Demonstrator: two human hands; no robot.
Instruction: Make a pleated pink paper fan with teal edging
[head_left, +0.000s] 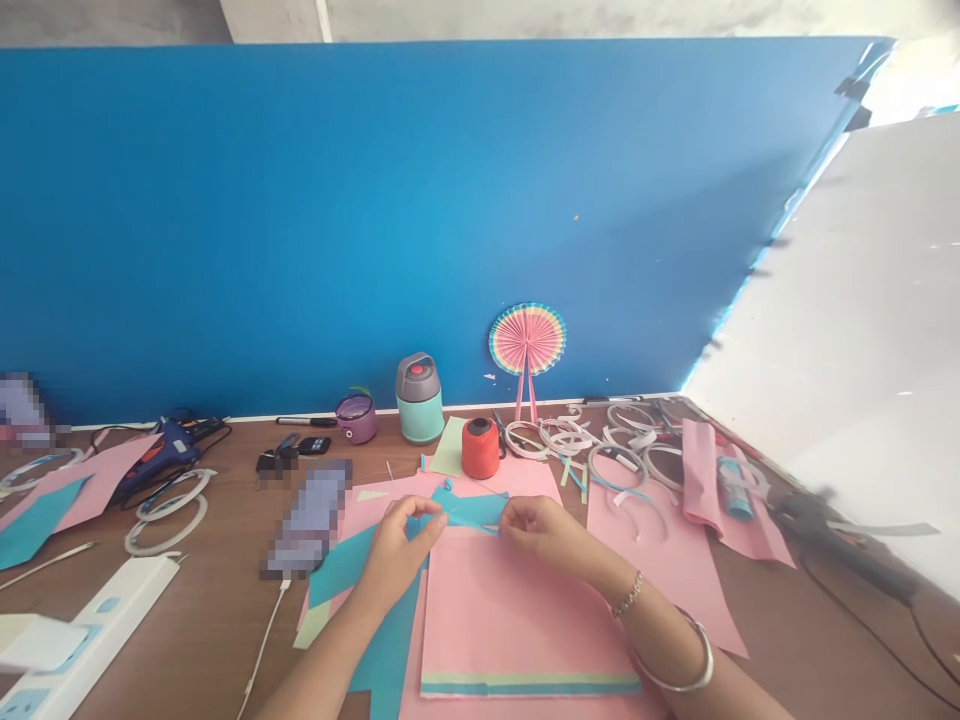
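Left hand [403,545], bare: palm down, just left of the upper edge of the pink sheet; thumb and forefinger brought almost together at the tips. Whether a fine thread lies between them, I cannot tell from where I stand.

Right hand [538,532], bare: fingers curled and bunched against the thumb, at the right end of the blue paper pieces; what they grip, if anything, I cannot make out. At the wrist, a chain bracelet [628,594]; higher up the forearm, a silver-coloured bangle [703,660].

Rectangular pink paper sheet [525,610], its near edge banded in pale yellow-green and blue: flat on other papers, below and between the hands.

Blue paper pieces [472,508], narrow and crossing: between the two hands, just beyond the pink sheet.

Red thread spool [480,455], dark-cored: upright, beyond the hands.

Round pleated paper fan [527,340], pink, yellow and blue, on two pink legs: upright against the blue partition [300,220].

Mint-green flask [420,412] with grey lid; purple cup [356,424] to its left.

White strip coils [564,437]: heaped right of the spool.

White power strip [112,625]: near left, on the brown wooden table [210,610].
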